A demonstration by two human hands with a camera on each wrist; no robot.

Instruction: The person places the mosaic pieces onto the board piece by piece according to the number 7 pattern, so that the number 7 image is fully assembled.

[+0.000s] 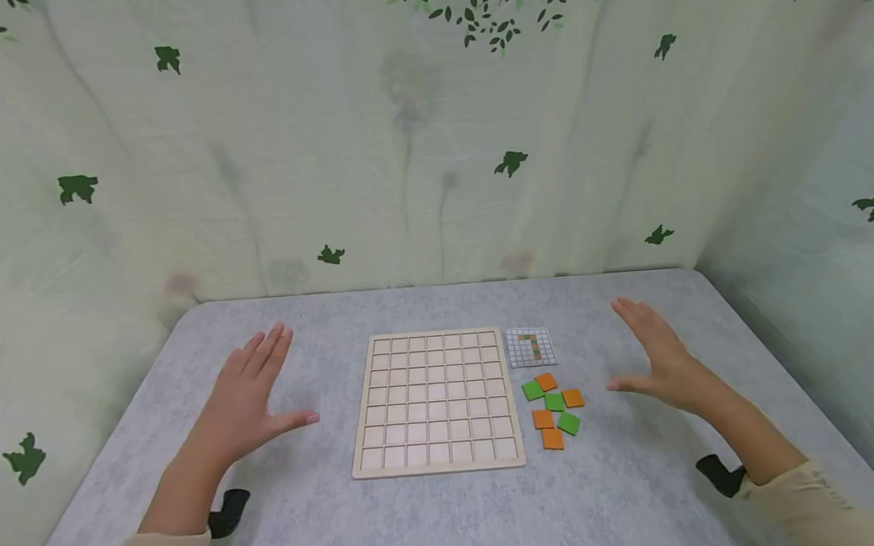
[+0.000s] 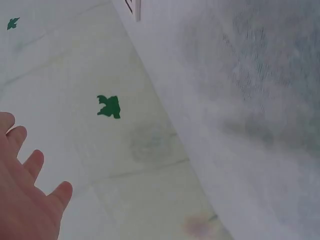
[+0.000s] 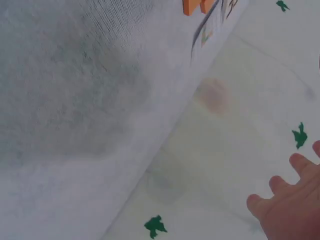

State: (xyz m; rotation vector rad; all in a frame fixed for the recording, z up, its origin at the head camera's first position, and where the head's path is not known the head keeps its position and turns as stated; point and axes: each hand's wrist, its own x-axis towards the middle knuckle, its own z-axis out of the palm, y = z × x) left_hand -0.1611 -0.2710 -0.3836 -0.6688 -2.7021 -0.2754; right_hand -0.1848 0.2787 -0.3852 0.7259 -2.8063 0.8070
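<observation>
Grid board point(image 1: 436, 405): midway between side edges of surface point(image 1: 437, 523) | tiles point(image 1: 554, 402): right alongside, likely for reach | left hand point(image 1: 244, 402), right hand point(image 1: 668, 371): wide, empty grip

In the lower middle of the head view, smooth, pale wood is seen in the grid board point(image 1: 438, 410). At its right, a matt finish is shown by the small tiles point(image 1: 554, 402). The tabletop point(image 1: 437, 523) is finely textured; the upper frame is filled by creased, printed cloth point(image 1: 339, 145).
</observation>
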